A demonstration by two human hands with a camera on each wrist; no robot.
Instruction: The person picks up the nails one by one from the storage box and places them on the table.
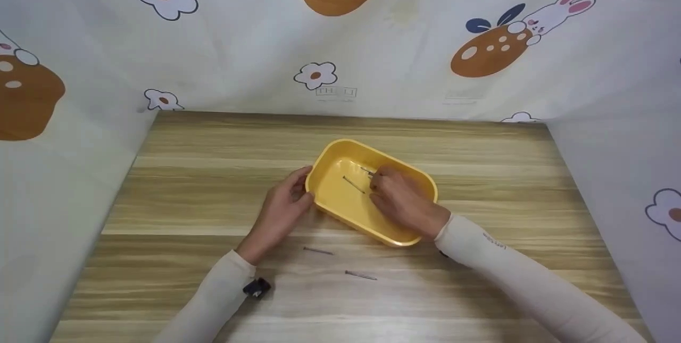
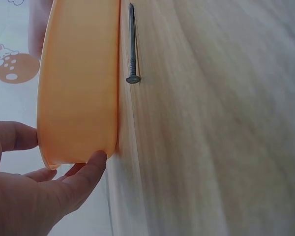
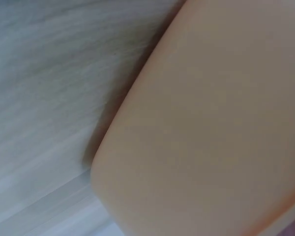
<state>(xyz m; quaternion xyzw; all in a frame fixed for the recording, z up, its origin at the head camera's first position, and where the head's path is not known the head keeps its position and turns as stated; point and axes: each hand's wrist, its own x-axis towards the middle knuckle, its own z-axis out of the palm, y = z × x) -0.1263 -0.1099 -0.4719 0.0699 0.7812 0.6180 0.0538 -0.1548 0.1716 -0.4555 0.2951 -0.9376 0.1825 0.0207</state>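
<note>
Nails (image 1: 353, 184) are lying in the yellow tray (image 1: 332, 194), one right at our right hand (image 1: 407, 202), whose fingers we are holding curled; we are failing to tell whether they are pinching it. Our left hand (image 1: 282, 207) is gripping the tray's left end between thumb and fingers. If that grip is lifting unevenly, we are risking nails sliding across the smooth floor; if fingertips are meeting a point, we are risking a prick. Two more nails are lying on the table (image 1: 202, 183), near side, where a sleeve (image 1: 495, 260) could be brushing them. Its lettering is defeating us; on the far cloth (image 1: 239, 40) we are reading only "TH" and "LI", framed.
</note>
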